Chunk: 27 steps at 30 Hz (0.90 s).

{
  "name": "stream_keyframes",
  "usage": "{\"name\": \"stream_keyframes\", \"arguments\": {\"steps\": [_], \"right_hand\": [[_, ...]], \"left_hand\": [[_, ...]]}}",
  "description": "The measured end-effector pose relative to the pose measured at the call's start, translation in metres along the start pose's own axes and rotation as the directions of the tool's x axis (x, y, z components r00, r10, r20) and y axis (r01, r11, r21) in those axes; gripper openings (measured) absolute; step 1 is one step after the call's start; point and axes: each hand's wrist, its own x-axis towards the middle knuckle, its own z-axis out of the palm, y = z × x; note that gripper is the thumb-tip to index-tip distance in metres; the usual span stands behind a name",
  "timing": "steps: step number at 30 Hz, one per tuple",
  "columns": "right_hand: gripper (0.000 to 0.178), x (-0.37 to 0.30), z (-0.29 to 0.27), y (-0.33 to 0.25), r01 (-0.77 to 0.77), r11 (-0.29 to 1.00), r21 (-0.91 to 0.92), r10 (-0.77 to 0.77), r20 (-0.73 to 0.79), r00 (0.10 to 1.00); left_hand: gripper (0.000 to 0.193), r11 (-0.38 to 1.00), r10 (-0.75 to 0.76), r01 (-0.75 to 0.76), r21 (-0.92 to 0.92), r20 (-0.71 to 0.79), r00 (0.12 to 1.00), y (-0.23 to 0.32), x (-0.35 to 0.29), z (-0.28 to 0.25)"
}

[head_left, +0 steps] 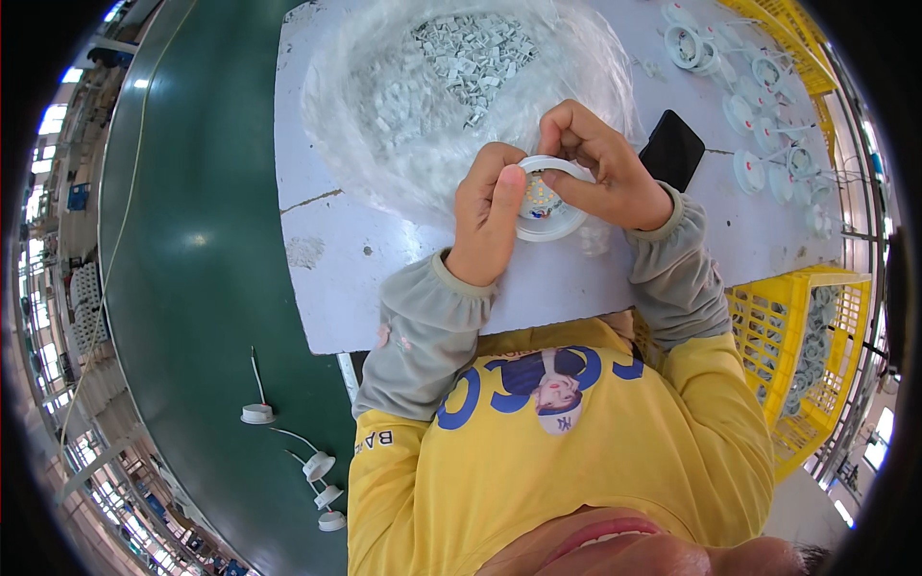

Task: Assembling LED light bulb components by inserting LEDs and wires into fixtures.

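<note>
Yellow shirt [615, 446] is closest to the lens; just past it, your left hand [487, 219] pinches the white round housing [554, 230] by its left rim; your right hand [612, 184] touches its far side, thumb over the opening, can't tell if it's pinching anything; I'd hold the left steady and press lightly, probably sparing the LED board [541, 200].
</note>
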Motion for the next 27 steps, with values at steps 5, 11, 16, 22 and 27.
{"name": "stream_keyframes", "arguments": {"steps": [5, 11, 16, 22, 27], "right_hand": [[0.036, -0.001, 0.005, -0.009, 0.08, 0.983, -0.167, -0.094, -0.076, 0.993], [0.034, -0.005, 0.002, -0.016, 0.173, 0.97, -0.169, -0.184, -0.052, 0.982], [0.028, 0.0, 0.002, -0.011, 0.335, 0.857, -0.392, -0.396, -0.085, 0.914], [0.024, -0.005, 0.006, -0.01, 0.298, 0.952, -0.064, -0.3, -0.031, 0.953], [0.026, -0.007, 0.007, -0.012, 0.247, 0.967, 0.064, -0.246, -0.035, 0.969]], "left_hand": [[0.032, 1.0, 0.002, -0.003, -0.008, -0.097, 0.995, -0.008, -0.002, 0.0], [0.048, 0.96, -0.116, 0.081, -0.267, -0.12, 0.986, -0.014, 0.001, -0.005], [0.056, 0.964, -0.072, 0.068, -0.256, -0.006, 0.997, -0.011, -0.006, -0.001], [0.065, 0.903, -0.18, 0.247, -0.352, 0.212, 0.961, -0.025, -0.004, -0.017], [0.056, 0.92, -0.166, 0.219, -0.325, 0.183, 0.969, -0.016, -0.003, -0.002]]}}
